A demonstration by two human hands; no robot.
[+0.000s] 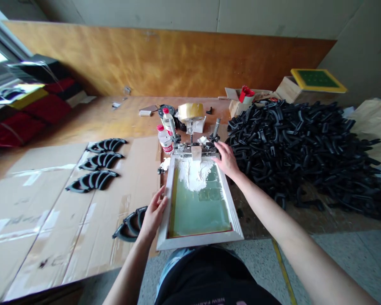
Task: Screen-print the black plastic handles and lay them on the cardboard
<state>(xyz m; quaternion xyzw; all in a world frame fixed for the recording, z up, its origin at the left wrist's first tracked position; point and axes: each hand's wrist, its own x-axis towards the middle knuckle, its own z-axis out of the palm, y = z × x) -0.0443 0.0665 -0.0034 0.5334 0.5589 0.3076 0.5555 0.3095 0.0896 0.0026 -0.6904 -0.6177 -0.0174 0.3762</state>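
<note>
A white-framed printing screen (233,212) with green mesh lies in front of me, white ink (195,173) heaped at its far end. My left hand (153,214) rests on the frame's left edge, fingers apart, just beside a black curved plastic part (130,224). My right hand (227,159) lies flat at the frame's far right corner, fingers stretched, close to the metal hinge clamp (193,148).
A large heap of black plastic parts (301,144) fills the right. Three groups of the same parts (93,180) lie on cardboard (51,212) to the left. Two bottles (165,133), a tape roll (190,111) and a second yellow-framed screen (317,79) stand farther back.
</note>
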